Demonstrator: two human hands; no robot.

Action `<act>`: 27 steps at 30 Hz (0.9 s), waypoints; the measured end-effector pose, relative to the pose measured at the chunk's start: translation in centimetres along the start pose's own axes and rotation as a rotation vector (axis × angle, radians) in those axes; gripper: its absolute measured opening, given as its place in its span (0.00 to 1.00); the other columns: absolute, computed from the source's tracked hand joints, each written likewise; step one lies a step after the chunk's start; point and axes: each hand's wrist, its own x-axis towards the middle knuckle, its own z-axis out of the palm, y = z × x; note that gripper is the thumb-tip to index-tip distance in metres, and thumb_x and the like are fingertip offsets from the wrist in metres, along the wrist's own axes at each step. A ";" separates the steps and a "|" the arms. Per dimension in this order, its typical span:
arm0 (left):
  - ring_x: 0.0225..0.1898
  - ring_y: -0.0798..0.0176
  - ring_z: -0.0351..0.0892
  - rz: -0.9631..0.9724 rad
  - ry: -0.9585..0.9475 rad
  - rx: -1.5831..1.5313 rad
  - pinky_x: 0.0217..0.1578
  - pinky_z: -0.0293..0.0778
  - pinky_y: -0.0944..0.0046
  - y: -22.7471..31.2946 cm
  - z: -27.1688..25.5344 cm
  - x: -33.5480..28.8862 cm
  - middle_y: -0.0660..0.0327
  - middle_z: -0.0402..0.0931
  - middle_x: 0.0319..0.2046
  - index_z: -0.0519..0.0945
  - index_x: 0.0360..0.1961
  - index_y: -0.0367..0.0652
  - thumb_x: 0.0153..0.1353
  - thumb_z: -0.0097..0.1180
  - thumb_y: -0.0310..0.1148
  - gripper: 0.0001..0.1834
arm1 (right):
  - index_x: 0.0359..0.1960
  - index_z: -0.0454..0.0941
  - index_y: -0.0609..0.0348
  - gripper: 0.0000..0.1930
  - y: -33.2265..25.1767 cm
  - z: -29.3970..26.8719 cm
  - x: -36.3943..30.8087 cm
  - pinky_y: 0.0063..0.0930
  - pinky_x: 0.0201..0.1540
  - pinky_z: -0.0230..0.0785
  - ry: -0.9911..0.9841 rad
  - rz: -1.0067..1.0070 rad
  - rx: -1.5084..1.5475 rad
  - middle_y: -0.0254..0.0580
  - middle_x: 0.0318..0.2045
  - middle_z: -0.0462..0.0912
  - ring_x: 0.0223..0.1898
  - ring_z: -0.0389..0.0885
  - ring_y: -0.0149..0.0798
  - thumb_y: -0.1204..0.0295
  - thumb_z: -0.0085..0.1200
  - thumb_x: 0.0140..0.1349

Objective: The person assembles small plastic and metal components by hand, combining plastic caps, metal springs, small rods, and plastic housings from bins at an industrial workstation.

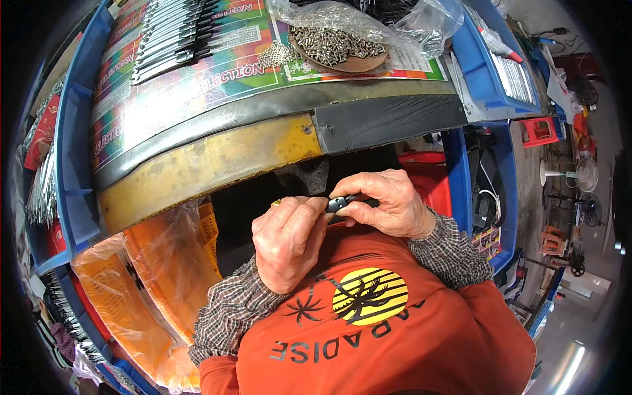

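Note:
Just in front of my chest, both hands meet at a small black part [340, 203] with light dots like holes or rivets on it. My left hand [288, 242] pinches its left end between thumb and fingers. Thumb and forefinger of my right hand [390, 203] close on its right end, where a dark piece sticks out past the fingertips. Much of the part is hidden by my fingers. Beyond, a row of silver strips with black ends [174, 39] lies on the bench. A heap of small metal rivets or pins [336, 45] rests on a round brown tray.
The bench's front edge [217, 155] runs across, just beyond my hands. Blue bins [74, 141] stand at the left, and another with pale strips [510, 76] at the right. Orange plastic-covered crates [108, 283] sit below left. A clear bag [431, 26] lies behind the heap.

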 end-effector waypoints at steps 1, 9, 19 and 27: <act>0.25 0.56 0.79 -0.019 0.000 0.001 0.27 0.74 0.63 0.1 0.0 0.0 0.56 0.79 0.26 0.79 0.34 0.38 0.45 0.65 0.18 0.13 | 0.40 0.77 0.69 0.09 0.0 0.1 0.0 0.21 0.27 0.78 0.009 0.000 0.003 0.44 0.30 0.83 0.26 0.85 0.33 0.78 0.59 0.59; 0.25 0.57 0.78 0.037 -0.009 0.018 0.25 0.73 0.63 -0.4 0.1 0.0 0.57 0.77 0.26 0.78 0.34 0.37 0.43 0.66 0.20 0.15 | 0.38 0.77 0.65 0.06 0.3 1.0 -0.4 0.21 0.25 0.75 0.107 -0.006 0.063 0.39 0.26 0.81 0.23 0.83 0.30 0.78 0.57 0.60; 0.25 0.57 0.78 0.066 -0.034 -0.014 0.25 0.73 0.63 -0.7 0.0 0.3 0.57 0.77 0.25 0.78 0.33 0.37 0.43 0.65 0.20 0.14 | 0.39 0.77 0.66 0.07 0.5 1.1 -0.6 0.20 0.26 0.75 0.111 0.019 0.116 0.40 0.27 0.81 0.24 0.83 0.29 0.78 0.57 0.61; 0.24 0.58 0.78 0.074 -0.005 0.020 0.24 0.73 0.63 -0.7 -0.1 0.9 0.58 0.76 0.26 0.78 0.34 0.37 0.43 0.65 0.19 0.14 | 0.40 0.77 0.66 0.08 0.3 1.0 -0.3 0.21 0.27 0.75 0.136 0.012 0.085 0.40 0.29 0.82 0.25 0.83 0.30 0.78 0.58 0.60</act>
